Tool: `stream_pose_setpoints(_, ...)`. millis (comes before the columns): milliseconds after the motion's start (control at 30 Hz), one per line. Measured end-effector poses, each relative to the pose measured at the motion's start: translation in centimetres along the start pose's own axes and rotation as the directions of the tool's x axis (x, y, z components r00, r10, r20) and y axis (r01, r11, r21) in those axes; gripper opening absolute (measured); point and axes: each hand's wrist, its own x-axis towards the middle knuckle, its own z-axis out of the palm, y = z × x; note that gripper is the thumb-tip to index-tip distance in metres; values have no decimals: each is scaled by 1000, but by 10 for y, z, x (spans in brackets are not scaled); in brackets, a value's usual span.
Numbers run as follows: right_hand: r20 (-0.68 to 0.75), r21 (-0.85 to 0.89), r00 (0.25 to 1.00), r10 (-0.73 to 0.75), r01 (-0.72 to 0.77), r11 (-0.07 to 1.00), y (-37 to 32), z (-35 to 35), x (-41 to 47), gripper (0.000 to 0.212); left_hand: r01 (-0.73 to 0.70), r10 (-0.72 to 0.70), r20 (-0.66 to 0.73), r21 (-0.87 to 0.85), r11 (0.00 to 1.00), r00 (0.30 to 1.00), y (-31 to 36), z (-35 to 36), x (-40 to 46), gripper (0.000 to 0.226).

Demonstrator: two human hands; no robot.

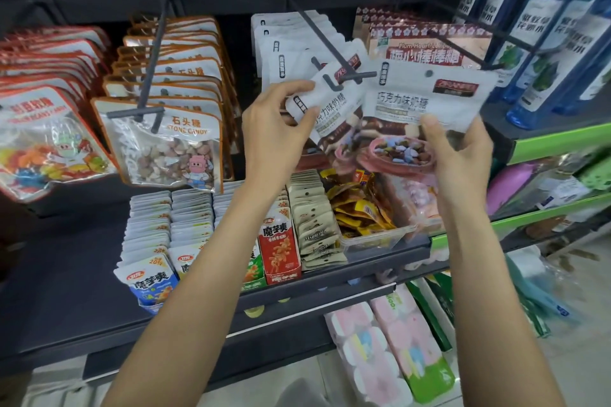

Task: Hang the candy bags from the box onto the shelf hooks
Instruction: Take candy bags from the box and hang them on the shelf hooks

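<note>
Two candy bags in play: left hand [277,124] pinches one bag [325,99] at the hook [334,53] tip; right hand [458,155] grips the second bag [426,102] just beside. Risk: hole misses tip, bag drops.

Dark shelf [66,291] carries rows of white snack packets [172,218], a red carton [279,248], beige sachets [314,225] and a clear tub [373,238] of yellow wrappers.

Two hands, left hand [277,124] and right hand [458,155], hold one chocolate milk candy bag each [330,102] [426,99]; four hooks [325,40] show.
</note>
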Motion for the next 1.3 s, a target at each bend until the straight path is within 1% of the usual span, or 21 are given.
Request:
stream_pose_setpoints(67,-5,-19,1000,-20,20,1000,-6,-6,-4,23,-38,39,-10,95,995,999,-4,3,9,26)
stream_pose_setpoints(100,30,-31,999,-35,36,999,-10,-8,-7,31,-54,55,-6,134,990,998,-6,3,13,27)
stream_pose_setpoints(200,186,22,976,-109,107,994,-19,-7,-18,69,-102,94,46,199,975,995,-11,-1,18,28)
stream_pose_setpoints(233,226,18,966,-129,128,992,-21,-4,-20,74,-109,97,68,202,973,993,-10,-4,17,28)
stream_pose_setpoints(300,272,-52,948,-164,185,981,-20,4,-24,67,-106,91,89,181,978,992,-5,-12,4,30)
stream_pose_setpoints(333,277,-79,943,-182,211,974,-19,9,-26,62,-94,84,74,144,985,994,-2,-18,-6,30)
stream_pose_setpoints(400,268,-75,941,-207,235,969,-18,19,-30,52,-59,58,38,28,998,998,8,-28,-27,32)
stream_pose_setpoints(467,262,-38,945,-193,210,977,-18,31,-33,51,-19,22,46,-72,997,999,17,-35,-43,34)
stream_pose_setpoints(567,228,7,963,-143,145,989,-15,50,-37,52,45,-25,128,-155,987,991,29,-39,-51,49)
stream_pose_setpoints(633,183,60,979,-91,81,995,-12,61,-40,53,48,-24,171,-138,989,985,32,-39,-50,59)
stream_pose_setpoints(667,161,71,985,-67,56,996,-10,65,-42,54,37,-17,179,-106,994,984,29,-38,-47,60)
stream_pose_setpoints(733,126,75,992,-24,15,997,-7,73,-45,54,16,-13,169,-21,1000,985,22,-36,-41,57)
stream_pose_setpoints(800,127,70,992,1,-10,998,-4,77,-46,55,10,-14,138,31,999,990,13,-35,-33,53)
stream_pose_setpoints(833,135,42,991,1,-6,999,-2,78,-45,56,-2,-4,122,54,999,993,10,-34,-29,51)
stream_pose_setpoints(900,147,-109,988,-51,67,992,5,77,-42,57,-56,42,90,151,987,995,8,-33,-20,49)
stream_pose_setpoints(933,165,-214,982,-89,124,969,9,77,-40,58,-81,65,79,214,974,995,7,-31,-16,50)
stream_pose_setpoints(1000,206,-415,969,-136,213,885,13,78,-34,63,-96,68,98,319,943,993,8,-28,-7,56)
stream_pose_setpoints(1100,255,-644,950,-182,307,701,12,83,-19,68,-86,0,176,482,872,984,5,-17,2,78)
stream_pose_setpoints(1133,271,-692,944,-188,327,644,12,86,-14,69,-89,-15,190,526,846,982,3,-14,4,84)
stream_pose_setpoints(1200,308,-749,930,-202,368,552,13,91,-5,68,-85,-30,191,563,822,981,0,-8,7,88)
stream_pose_setpoints(1300,331,-772,914,-234,405,490,15,93,0,64,-72,-24,171,535,842,985,-6,-1,8,88)
